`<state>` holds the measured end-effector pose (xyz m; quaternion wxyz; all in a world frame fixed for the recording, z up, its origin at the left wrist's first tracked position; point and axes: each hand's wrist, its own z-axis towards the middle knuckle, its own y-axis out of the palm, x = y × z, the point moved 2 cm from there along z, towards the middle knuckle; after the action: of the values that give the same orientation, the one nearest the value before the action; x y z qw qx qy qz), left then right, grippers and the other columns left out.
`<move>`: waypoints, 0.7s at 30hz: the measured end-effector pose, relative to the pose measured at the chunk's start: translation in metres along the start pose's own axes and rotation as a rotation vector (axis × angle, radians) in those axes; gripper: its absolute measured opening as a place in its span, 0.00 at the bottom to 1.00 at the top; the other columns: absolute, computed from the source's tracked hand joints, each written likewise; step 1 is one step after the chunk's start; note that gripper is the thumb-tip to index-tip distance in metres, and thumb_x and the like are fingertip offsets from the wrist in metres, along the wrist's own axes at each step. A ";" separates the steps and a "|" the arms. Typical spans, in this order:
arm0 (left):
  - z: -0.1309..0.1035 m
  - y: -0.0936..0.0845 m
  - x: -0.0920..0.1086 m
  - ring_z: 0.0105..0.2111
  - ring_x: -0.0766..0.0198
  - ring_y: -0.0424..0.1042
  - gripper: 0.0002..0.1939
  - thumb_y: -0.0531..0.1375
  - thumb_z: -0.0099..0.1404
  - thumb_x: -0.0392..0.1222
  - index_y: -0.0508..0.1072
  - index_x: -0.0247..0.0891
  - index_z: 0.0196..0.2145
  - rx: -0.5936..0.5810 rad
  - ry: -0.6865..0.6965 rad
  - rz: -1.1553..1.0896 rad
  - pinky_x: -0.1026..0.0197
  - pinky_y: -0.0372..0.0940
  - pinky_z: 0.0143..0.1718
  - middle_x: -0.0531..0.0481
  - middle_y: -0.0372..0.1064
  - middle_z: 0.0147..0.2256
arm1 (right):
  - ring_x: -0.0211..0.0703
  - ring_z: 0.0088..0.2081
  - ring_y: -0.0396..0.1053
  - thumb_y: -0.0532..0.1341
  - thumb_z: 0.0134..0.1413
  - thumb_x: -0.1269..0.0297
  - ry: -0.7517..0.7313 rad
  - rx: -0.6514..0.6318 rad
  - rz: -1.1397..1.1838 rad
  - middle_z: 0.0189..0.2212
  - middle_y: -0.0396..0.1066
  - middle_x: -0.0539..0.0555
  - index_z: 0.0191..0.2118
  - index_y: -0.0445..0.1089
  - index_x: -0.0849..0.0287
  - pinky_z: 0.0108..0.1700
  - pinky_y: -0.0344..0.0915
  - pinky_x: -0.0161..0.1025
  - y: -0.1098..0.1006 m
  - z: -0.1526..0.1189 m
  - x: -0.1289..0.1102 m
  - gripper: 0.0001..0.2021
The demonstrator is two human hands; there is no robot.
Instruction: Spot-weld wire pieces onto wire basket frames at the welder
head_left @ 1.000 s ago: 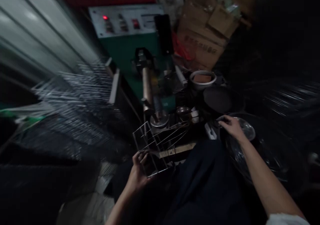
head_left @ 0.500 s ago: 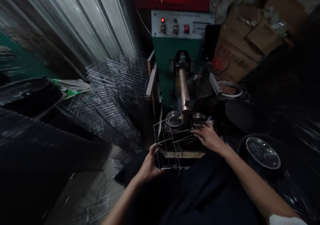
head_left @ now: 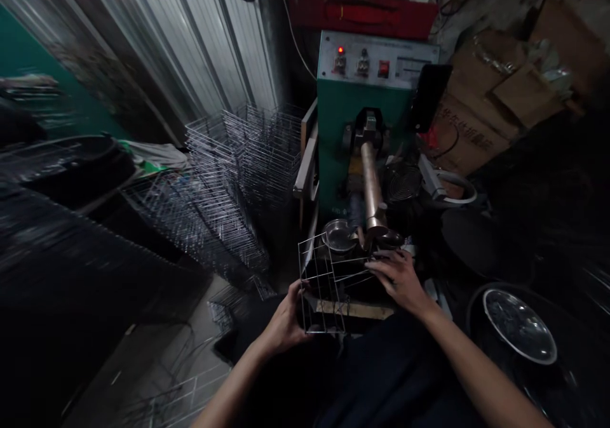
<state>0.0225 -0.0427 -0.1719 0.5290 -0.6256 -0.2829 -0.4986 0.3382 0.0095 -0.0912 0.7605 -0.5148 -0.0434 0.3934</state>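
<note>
A thin wire frame is held upright over my lap, below the copper-coloured arm of a green machine. My left hand is closed round its left edge. At the frame's right end, my right hand grips the wires with its fingertips, close under the tip of the arm. A small round metal dish sits just behind the wire frame.
Stacked wire racks stand on the left. A cardboard box and a black phone are at the back right. A shiny round dish lies at the right. Loose wire pieces lie low on the left.
The view has shifted, so the machine and racks sit further right and slightly lower. Both hands still hold the wire frame in nearly the same pose.
</note>
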 end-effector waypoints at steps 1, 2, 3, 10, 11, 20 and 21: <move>0.002 -0.001 -0.001 0.56 0.43 0.73 0.48 0.71 0.48 0.39 0.51 0.46 0.61 0.003 -0.003 -0.003 0.41 0.68 0.58 0.41 0.70 0.53 | 0.53 0.55 0.72 0.59 0.71 0.69 0.000 0.002 -0.003 0.45 0.79 0.55 0.52 0.75 0.45 0.59 0.51 0.58 0.001 0.001 0.000 0.13; 0.003 -0.003 -0.001 0.56 0.43 0.73 0.48 0.71 0.47 0.39 0.51 0.45 0.61 0.008 -0.005 -0.005 0.41 0.68 0.59 0.41 0.70 0.54 | 0.52 0.55 0.72 0.59 0.71 0.69 0.001 0.002 -0.002 0.45 0.79 0.55 0.53 0.75 0.45 0.59 0.51 0.58 0.002 0.002 0.000 0.13; 0.004 -0.004 -0.002 0.56 0.43 0.73 0.48 0.72 0.47 0.39 0.52 0.45 0.61 0.014 -0.007 -0.005 0.41 0.68 0.59 0.40 0.69 0.54 | 0.52 0.55 0.72 0.59 0.71 0.68 0.002 0.005 0.000 0.46 0.79 0.55 0.53 0.75 0.45 0.59 0.51 0.58 0.002 0.003 0.000 0.13; 0.009 -0.006 -0.004 0.60 0.38 0.70 0.51 0.71 0.46 0.38 0.49 0.48 0.63 0.037 0.009 0.005 0.36 0.65 0.61 0.37 0.62 0.60 | 0.52 0.54 0.72 0.59 0.70 0.69 0.011 0.033 -0.009 0.45 0.80 0.53 0.53 0.76 0.44 0.57 0.51 0.56 0.000 0.010 0.001 0.14; 0.010 -0.006 -0.003 0.60 0.38 0.70 0.51 0.71 0.47 0.38 0.48 0.48 0.62 0.038 0.015 0.002 0.35 0.65 0.61 0.37 0.62 0.60 | 0.52 0.54 0.72 0.59 0.70 0.69 0.011 0.045 -0.013 0.45 0.80 0.54 0.52 0.76 0.45 0.57 0.51 0.56 0.000 0.011 0.001 0.13; 0.017 -0.007 -0.004 0.60 0.42 0.70 0.47 0.71 0.51 0.42 0.50 0.48 0.61 0.041 0.005 -0.080 0.38 0.72 0.55 0.39 0.62 0.58 | 0.51 0.52 0.73 0.59 0.72 0.66 0.005 0.101 -0.012 0.45 0.80 0.55 0.47 0.78 0.50 0.54 0.51 0.51 0.004 0.018 0.004 0.09; 0.017 -0.007 -0.004 0.59 0.42 0.70 0.46 0.71 0.52 0.42 0.50 0.48 0.61 0.040 0.002 -0.080 0.39 0.72 0.54 0.39 0.62 0.58 | 0.51 0.52 0.74 0.59 0.72 0.65 0.013 0.111 -0.012 0.45 0.80 0.55 0.47 0.77 0.51 0.54 0.52 0.51 0.004 0.017 0.005 0.09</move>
<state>0.0203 -0.0242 -0.1715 0.5213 -0.6028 -0.3169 -0.5142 0.3318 0.0263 -0.0879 0.7906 -0.4740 -0.0198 0.3872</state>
